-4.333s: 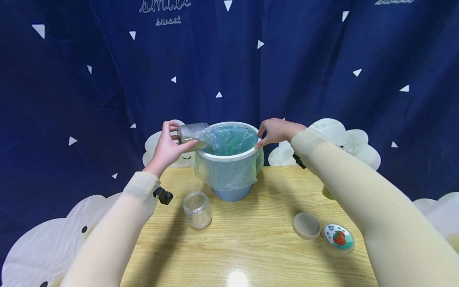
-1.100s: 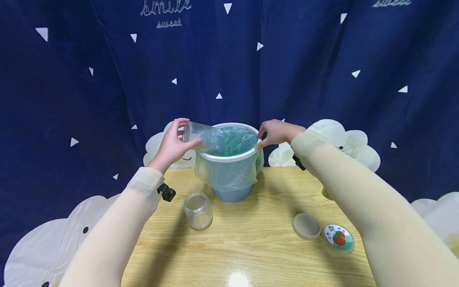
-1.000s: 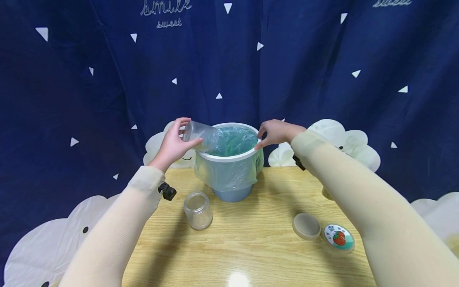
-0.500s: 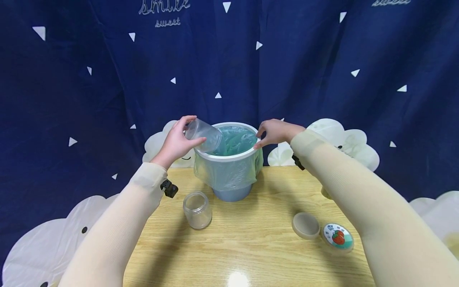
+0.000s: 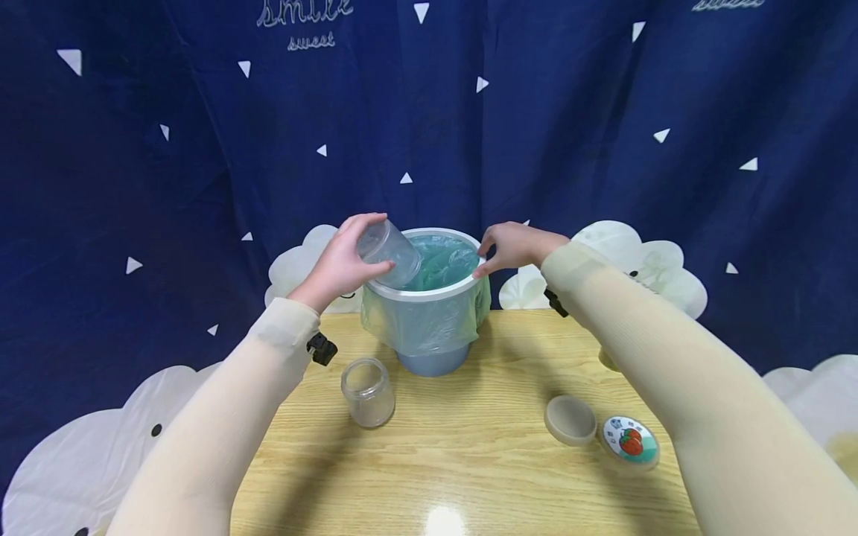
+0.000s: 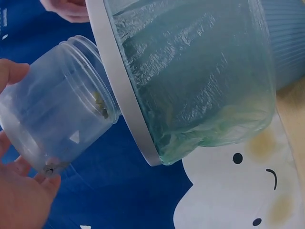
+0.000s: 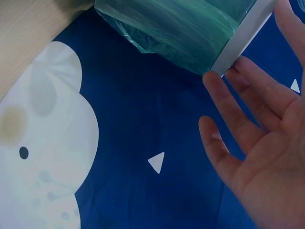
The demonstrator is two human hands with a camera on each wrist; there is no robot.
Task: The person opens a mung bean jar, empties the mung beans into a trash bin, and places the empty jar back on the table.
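My left hand (image 5: 345,260) grips a clear jar (image 5: 392,253) near its base. The jar is tilted, its mouth over the left rim of a blue trash bin (image 5: 432,363) lined with a green bag (image 5: 436,320). A few yellowish-brown bits (image 6: 101,106) cling inside near the jar's mouth in the left wrist view. My right hand (image 5: 516,244) holds the bin's white rim (image 5: 429,295) on the right side, thumb toward the front; in the right wrist view some fingertips (image 7: 213,78) touch the rim and one finger stands free. A second clear jar (image 5: 369,394) stands upright on the table.
On the right of the wooden table (image 5: 456,461) lie a beige lid (image 5: 570,420) and a lid with a red fruit picture (image 5: 631,441). My right forearm partly hides a small olive-coloured object (image 5: 607,360). A dark blue curtain (image 5: 429,112) hangs behind.
The left hand has moved right and turned the jar further mouth-down over the bin. Brownish-green contents seen in the jar at first no longer show in the head view. The right hand stays put.
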